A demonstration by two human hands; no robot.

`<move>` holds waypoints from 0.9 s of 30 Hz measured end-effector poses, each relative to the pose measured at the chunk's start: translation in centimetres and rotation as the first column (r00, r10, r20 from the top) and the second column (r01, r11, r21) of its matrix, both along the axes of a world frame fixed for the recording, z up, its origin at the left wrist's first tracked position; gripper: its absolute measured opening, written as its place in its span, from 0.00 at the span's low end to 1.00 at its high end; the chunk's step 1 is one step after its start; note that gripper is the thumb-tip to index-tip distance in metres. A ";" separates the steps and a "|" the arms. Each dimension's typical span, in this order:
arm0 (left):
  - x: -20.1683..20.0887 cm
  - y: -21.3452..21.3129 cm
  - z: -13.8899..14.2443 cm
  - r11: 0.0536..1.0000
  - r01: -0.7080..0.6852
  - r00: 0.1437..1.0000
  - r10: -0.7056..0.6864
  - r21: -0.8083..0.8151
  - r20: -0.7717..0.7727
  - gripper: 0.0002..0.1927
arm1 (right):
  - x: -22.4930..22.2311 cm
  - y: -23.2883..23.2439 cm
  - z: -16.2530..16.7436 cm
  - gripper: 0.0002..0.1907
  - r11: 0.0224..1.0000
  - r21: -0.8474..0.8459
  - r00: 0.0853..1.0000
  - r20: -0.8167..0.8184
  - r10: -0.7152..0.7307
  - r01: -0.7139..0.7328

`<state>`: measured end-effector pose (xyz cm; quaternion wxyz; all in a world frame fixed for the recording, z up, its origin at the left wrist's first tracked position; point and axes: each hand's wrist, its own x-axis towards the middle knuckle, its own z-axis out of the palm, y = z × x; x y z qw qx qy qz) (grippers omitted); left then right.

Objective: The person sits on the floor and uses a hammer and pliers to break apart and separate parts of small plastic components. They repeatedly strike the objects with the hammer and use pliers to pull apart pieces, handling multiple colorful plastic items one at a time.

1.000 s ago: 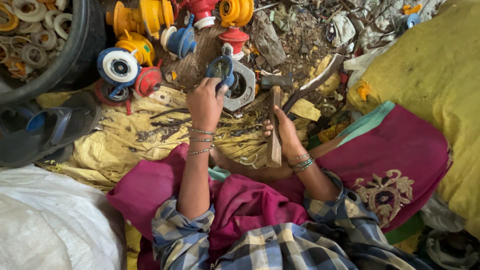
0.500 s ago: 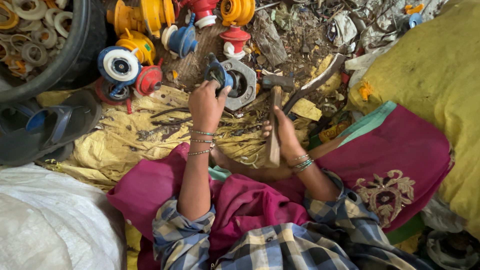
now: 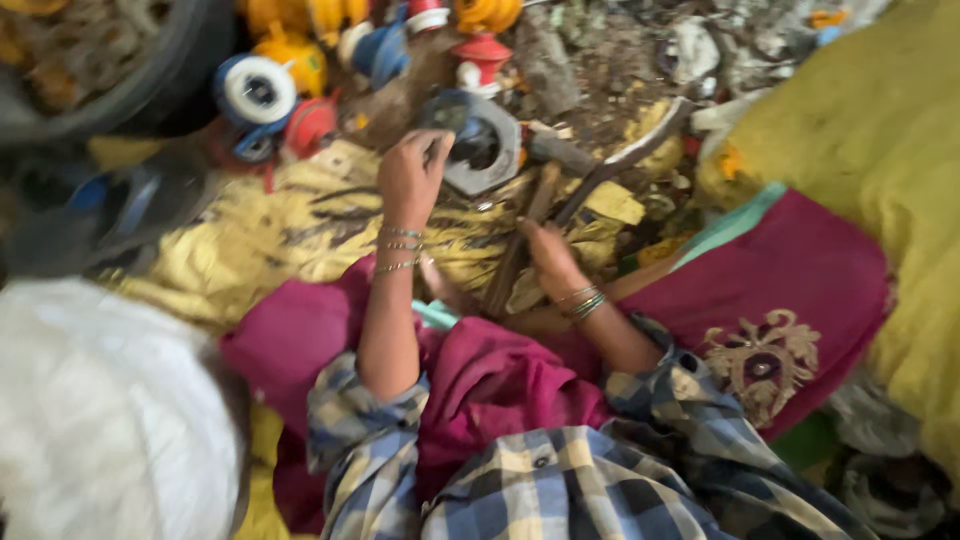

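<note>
Grey ring part [image 3: 487, 150] — flat, dirty.

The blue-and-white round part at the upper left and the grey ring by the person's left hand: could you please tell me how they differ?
The blue-and-white round part has a white face and blue rim; the grey ring is dull grey with a wide dark hole. The blue-and-white round part lies untouched among coloured pieces; the grey ring sits at the left hand, fingers touching it. Both are round with a central hole.

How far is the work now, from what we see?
Done: cannot tell. In hand: the left hand holds a blue part on the grey ring; the right hand grips a wooden-handled hammer. Left: many coloured spools lie beyond.
</note>
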<state>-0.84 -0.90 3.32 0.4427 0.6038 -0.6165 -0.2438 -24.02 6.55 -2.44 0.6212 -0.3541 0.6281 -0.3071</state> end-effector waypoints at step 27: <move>3.0 4.0 5.9 0.850 -0.455 0.575 0.054 0.264 0.816 0.14 | 1.8 -0.9 4.7 0.23 0.983 -0.067 0.983 0.069 -0.168 0.172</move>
